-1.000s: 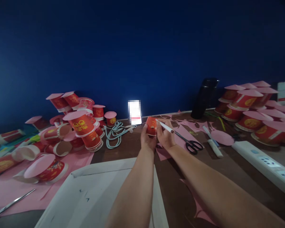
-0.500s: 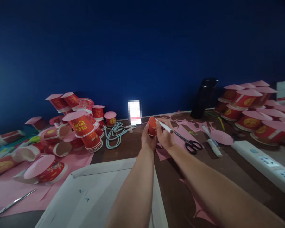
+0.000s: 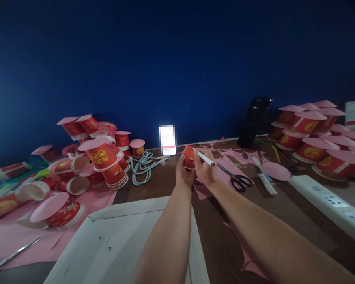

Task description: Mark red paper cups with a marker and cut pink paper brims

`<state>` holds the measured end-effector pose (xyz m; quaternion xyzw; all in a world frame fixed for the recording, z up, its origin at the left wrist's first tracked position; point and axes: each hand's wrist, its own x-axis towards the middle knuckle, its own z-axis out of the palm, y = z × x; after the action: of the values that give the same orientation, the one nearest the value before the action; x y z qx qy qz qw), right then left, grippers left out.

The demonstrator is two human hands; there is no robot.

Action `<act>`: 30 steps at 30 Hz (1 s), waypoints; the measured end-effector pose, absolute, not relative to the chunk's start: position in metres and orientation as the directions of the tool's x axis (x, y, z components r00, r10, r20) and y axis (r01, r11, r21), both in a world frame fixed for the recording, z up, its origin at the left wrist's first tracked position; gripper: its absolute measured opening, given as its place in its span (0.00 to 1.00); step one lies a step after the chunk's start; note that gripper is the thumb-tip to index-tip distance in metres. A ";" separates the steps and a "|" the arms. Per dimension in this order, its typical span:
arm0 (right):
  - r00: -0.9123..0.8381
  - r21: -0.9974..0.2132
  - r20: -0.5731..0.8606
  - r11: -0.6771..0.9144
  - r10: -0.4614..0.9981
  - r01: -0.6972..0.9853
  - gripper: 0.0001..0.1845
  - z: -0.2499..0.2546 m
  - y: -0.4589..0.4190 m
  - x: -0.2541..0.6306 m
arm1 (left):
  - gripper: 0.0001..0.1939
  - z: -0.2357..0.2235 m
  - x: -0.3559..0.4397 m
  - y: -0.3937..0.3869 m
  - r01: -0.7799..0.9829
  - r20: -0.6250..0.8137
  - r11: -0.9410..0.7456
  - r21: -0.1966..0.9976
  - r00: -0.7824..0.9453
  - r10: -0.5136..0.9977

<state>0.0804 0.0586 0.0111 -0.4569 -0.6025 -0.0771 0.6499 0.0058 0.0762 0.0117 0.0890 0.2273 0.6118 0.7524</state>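
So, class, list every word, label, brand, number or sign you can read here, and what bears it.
None reads clearly.
Held red cup: gold marks, too small.
Left-pile cup: gold characters, too blurred.
Right-stack cup: round gold emblem, unreadable.
Bright screen: pixelated.
White panel: dark strokes, no legible word.

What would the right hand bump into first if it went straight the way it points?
Probably the red cup held in the left hand: the right hand, gripping a white pen, points towards it. Depth is unclear, so hand and cup may touch.
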 end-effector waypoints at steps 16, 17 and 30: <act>0.291 -0.547 0.825 0.551 0.485 0.630 0.11 0.011 0.059 0.081 | 0.09 0.009 0.010 0.078 -0.843 -0.231 0.177 0.508 0.064 0.971; 0.291 -0.551 0.821 0.548 0.491 0.629 0.10 0.011 0.059 0.081 | 0.08 0.010 0.011 0.078 -0.844 -0.230 0.168 0.509 0.055 0.972; 0.285 -0.508 0.851 0.557 0.440 0.657 0.09 0.014 0.060 0.082 | 0.08 0.014 0.014 0.074 -0.811 -0.195 0.111 0.574 -0.004 0.981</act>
<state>0.0822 0.0604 0.0145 -0.4633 -0.5923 -0.0828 0.6540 0.0143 0.0739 0.0142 0.1501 0.2825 0.6497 0.6896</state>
